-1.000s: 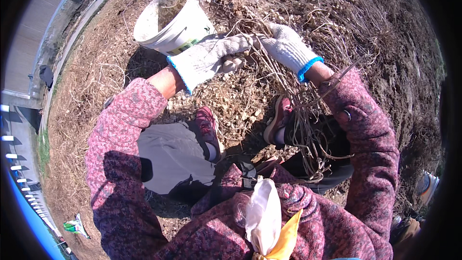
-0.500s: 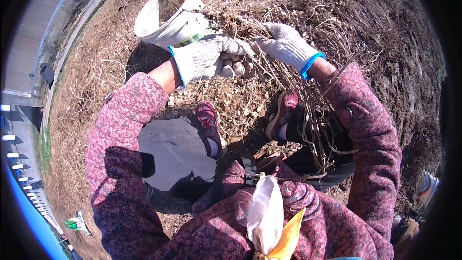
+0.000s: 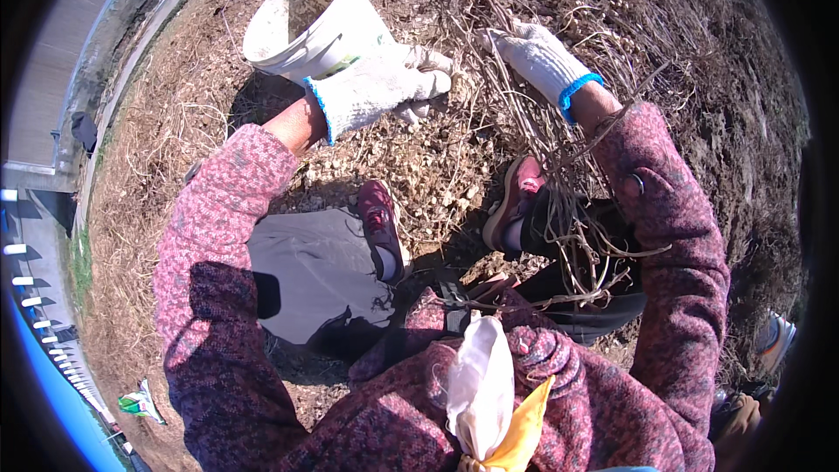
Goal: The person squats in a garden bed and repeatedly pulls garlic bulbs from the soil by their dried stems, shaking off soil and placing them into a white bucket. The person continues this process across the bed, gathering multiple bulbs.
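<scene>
Dry, litter-strewn ground [image 3: 157,236] is filling most of the scene, with more withered stalks lying tangled toward the far right. A person in a mottled pink-and-purple jacket [image 3: 673,253] is facing away from the near side, both arms reaching forward, grey trouser fabric [image 3: 315,275] showing over the left leg.

A long bundle of dry stems [image 3: 526,121] is running from far to near between the arms. Its long axis is slanting, the tangled far end pointing away and slightly left, the loose near end trailing right and draping over the dark right trouser leg. The bundle is passing by the fingertips of the right hand [image 3: 539,54], on that hand's left side, and most of its length is hanging nearer than the grip.

To the far left, a white bucket [image 3: 357,33] is leaning, its mouth turning leftward; shadow is falling across the pale inner wall, and I cannot tell what it is holding.

The gloved right hand is gripping the stems between thumb and fingers. The gloved left hand [image 3: 371,90] is hovering just nearer than the bucket, left of the bundle, its fingers partly curling; I cannot tell whether anything is sitting inside them.

Below the hands, a left red shoe [image 3: 378,214] and a right red shoe [image 3: 524,185] are standing on the ground.
</scene>
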### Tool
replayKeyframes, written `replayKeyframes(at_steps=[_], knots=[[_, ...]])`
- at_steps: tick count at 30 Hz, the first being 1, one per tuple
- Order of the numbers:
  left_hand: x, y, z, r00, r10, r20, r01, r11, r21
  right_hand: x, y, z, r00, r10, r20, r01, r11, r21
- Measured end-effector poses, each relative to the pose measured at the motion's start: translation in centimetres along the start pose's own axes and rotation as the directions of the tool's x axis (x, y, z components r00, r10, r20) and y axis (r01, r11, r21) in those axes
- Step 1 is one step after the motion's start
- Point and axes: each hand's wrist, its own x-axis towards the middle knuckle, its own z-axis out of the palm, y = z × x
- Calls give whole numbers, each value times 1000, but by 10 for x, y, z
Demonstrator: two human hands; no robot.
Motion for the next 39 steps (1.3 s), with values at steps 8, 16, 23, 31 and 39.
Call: replayKeyframes(at_steps=[8,16,23,31,39], knots=[[1,-41,12,953,56,298,244,443,-863,1,0,16,973,-164,-161,178,981,78],[7,-37,14,951,-100,291,263,758,-597,-3,3,17,961,199,-193,-95,891,443],[-7,-19,15,957,45,288,-66,996,65,-2,72,4,910,382,-161,-312,887,341],[-2,-44,-10,906,-295,302,410,790,-456,-36,89,-13,932,229,-282,-125,931,344],[0,-85,-147,923,-42,-382,-334,404,-852,-33,67,-11,960,60,-274,54,919,390]])
